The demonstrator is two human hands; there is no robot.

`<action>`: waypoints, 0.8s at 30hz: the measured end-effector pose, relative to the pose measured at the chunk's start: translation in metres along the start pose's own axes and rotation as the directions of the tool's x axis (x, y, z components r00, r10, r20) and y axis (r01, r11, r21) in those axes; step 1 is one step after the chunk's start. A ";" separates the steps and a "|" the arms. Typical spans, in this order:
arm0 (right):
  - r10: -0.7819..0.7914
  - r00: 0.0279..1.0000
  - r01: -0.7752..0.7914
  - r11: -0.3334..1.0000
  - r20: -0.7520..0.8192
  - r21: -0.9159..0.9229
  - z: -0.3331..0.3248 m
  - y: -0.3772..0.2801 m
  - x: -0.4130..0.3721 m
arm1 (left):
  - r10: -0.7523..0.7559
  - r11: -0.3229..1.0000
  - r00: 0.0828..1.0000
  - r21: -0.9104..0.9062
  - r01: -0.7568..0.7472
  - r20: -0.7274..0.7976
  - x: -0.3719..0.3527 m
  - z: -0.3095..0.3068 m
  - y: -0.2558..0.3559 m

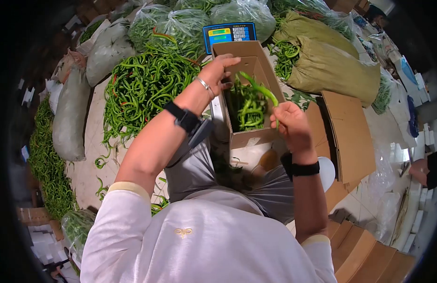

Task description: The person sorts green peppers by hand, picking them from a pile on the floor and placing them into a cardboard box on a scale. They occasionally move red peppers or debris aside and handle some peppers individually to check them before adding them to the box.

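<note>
Cardboard box (249, 138) partly hides the blue scale display (219, 32)

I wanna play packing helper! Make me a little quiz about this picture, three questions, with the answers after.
1. Which hand is holding a green pepper over the cardboard box?
2. True or false: the cardboard box has nothing in it.
3. Where is the keypad display?
a) inside the cardboard box
b) just beyond the box's far end
c) on the person's lap

Key:
1. The right hand.
2. False; peppers lie inside.
3. b
</note>
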State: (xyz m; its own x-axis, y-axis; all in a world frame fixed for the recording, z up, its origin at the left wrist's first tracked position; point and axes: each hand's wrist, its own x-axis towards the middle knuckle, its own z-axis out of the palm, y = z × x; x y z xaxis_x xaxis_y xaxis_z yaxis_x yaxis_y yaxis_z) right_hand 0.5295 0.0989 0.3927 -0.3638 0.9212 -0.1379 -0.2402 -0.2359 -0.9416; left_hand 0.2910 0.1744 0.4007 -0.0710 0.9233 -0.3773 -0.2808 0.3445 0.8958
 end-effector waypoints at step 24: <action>-0.022 0.999 0.019 0.993 0.023 0.116 0.039 -0.008 -0.043 | -0.009 0.890 0.866 -0.391 0.235 0.499 -0.076 0.013 -0.023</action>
State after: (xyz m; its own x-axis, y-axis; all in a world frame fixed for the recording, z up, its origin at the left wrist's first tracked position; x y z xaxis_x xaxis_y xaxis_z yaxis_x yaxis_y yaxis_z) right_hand 0.5120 0.0487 0.4185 -0.3793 0.9187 -0.1104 -0.3496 -0.2528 -0.9022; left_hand 0.3152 0.0983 0.4121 0.4191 0.8815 -0.2177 -0.6411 0.4570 0.6166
